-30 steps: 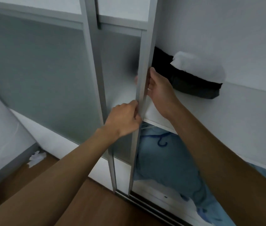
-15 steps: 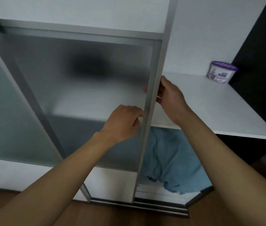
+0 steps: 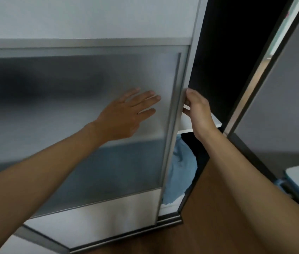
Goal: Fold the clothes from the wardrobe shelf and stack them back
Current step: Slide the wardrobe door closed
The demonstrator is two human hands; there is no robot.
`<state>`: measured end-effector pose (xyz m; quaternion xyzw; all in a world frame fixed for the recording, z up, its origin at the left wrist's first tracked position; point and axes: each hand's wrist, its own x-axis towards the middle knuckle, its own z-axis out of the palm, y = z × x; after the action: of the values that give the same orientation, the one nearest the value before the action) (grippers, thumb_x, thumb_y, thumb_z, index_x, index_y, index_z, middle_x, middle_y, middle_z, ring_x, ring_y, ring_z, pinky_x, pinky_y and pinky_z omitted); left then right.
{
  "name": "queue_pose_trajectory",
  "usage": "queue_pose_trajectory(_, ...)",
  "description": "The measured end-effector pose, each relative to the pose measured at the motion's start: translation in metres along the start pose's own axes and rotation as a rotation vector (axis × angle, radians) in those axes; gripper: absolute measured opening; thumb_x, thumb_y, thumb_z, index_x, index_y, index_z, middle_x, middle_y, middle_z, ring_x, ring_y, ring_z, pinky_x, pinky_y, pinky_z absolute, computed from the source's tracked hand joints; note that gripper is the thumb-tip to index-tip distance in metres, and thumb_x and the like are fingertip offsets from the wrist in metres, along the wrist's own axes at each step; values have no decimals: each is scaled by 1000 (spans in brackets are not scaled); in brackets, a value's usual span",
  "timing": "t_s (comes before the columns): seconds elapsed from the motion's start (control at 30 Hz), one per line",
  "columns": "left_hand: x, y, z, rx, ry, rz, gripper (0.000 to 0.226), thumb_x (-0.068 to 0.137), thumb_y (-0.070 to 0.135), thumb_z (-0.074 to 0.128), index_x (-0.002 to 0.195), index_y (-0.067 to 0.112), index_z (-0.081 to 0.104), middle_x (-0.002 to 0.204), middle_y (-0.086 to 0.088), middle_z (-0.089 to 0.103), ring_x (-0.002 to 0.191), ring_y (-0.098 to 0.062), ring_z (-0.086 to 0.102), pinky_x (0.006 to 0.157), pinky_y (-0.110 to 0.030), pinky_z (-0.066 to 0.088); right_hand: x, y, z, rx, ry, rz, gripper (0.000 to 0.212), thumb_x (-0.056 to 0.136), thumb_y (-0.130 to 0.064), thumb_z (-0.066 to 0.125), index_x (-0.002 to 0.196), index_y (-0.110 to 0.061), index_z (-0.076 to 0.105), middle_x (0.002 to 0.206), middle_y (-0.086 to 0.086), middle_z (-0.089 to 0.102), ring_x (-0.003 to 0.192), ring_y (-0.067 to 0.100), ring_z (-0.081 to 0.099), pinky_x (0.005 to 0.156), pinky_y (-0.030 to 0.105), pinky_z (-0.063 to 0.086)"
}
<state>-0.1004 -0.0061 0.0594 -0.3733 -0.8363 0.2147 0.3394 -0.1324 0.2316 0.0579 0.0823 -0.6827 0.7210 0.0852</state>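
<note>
Sliding the wardrobe door (image 3: 82, 114) across — head view, both hands on it.
My left hand (image 3: 126, 114) lies flat and spread on the frosted panel; my right hand (image 3: 198, 110) curls round the door's edge, holding nothing else. I'd push level and keep fingers out of the gap. Shelf (image 3: 187, 123) sits just behind that right hand — blue clothes (image 3: 179, 167) hang below it.

Wood floor (image 3: 209, 226); grey wall (image 3: 282, 107) (right); dim light; frosted sliding door (image 3: 71, 107).
</note>
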Motion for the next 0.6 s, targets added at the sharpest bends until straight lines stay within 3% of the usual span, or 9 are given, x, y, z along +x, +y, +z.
queue_pose_trajectory(0.1,39,16,11,33,26,62,52,80,11,52,132,9,62,155,-13,40,144,-33,37,121,-52,22,9,10,-45,-142,205,-33,27,102,-21,49,122,-12,64,120,0,66,111,10,60,99,28,48)
queue_pose_trajectory(0.2,76,35,18,36,37,66,51,85,10,43,132,9,61,155,-13,41,145,-33,36,121,-52,21,21,16,-92,-173,435,-46,33,102,-20,50,133,-13,53,128,0,55,120,13,52,101,21,40)
queue_pose_trajectory(0.27,98,48,21,38,42,55,50,85,11,43,131,9,62,155,-12,42,145,-33,36,122,-51,19,33,18,-122,-130,492,21,38,104,-24,46,140,-14,45,129,-2,51,126,17,48,101,23,35)
queue_pose_trajectory(0.37,127,66,27,43,47,43,49,83,12,50,131,10,62,156,-11,40,146,-32,34,122,-51,17,54,25,-154,-128,442,166,47,107,-33,35,151,-16,34,149,3,43,139,21,38,105,24,27)
queue_pose_trajectory(0.43,143,76,30,48,40,35,52,82,13,53,133,11,61,157,-10,37,147,-31,32,122,-52,19,63,28,-165,-118,339,212,54,107,-42,30,153,-15,34,156,5,39,144,22,35,117,30,23)
queue_pose_trajectory(0.5,158,85,32,58,34,33,56,81,14,56,137,12,58,158,-10,36,147,-31,31,121,-53,20,66,28,-170,-36,260,241,60,105,-51,29,154,-17,34,158,5,37,146,21,34,123,39,21)
queue_pose_trajectory(0.6,176,96,33,70,20,24,61,80,17,59,140,12,54,160,-10,32,149,-30,28,122,-52,15,63,25,-178,32,162,181,61,102,-58,30,149,-20,43,152,3,47,137,16,44,119,37,28)
